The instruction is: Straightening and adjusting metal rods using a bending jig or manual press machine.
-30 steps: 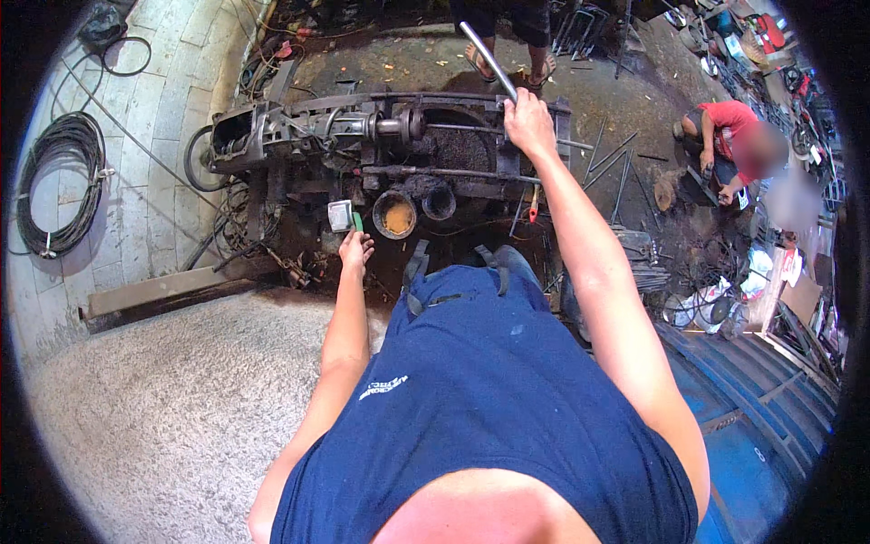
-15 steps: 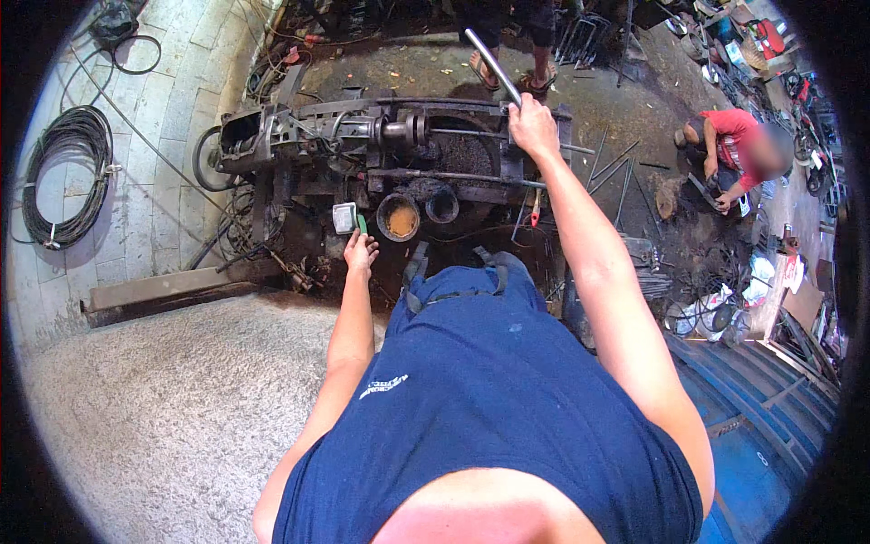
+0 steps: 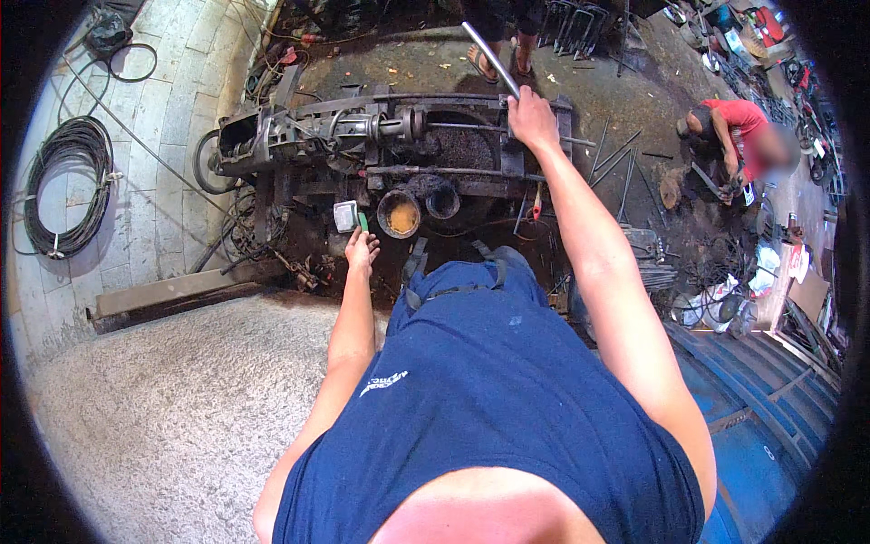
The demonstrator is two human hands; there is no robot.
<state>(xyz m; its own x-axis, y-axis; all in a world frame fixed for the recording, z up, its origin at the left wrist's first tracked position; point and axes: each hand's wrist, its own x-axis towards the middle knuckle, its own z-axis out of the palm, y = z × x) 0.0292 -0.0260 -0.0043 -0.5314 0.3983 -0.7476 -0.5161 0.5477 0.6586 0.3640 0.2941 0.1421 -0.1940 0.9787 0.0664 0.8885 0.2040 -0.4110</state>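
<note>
Head view: right hand (image 3: 533, 118), fingers wrapped around a rod (image 3: 489, 59), at the right end of the machine (image 3: 396, 127). On the machine's near side, left hand (image 3: 362, 248), fingers curled about a green handle (image 3: 363, 220); adjoining white block (image 3: 345, 217) possibly attached, too small to confirm.

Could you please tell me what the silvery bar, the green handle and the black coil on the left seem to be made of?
Silvery bar: probably metal, smooth and polished, judging by its bright sheen. Green handle: perhaps plastic or painted wood, since its colour is even, but it is too small to tell. Black coil: likely plastic or rubber outside, fairly dull, its loops curving smoothly.
</note>
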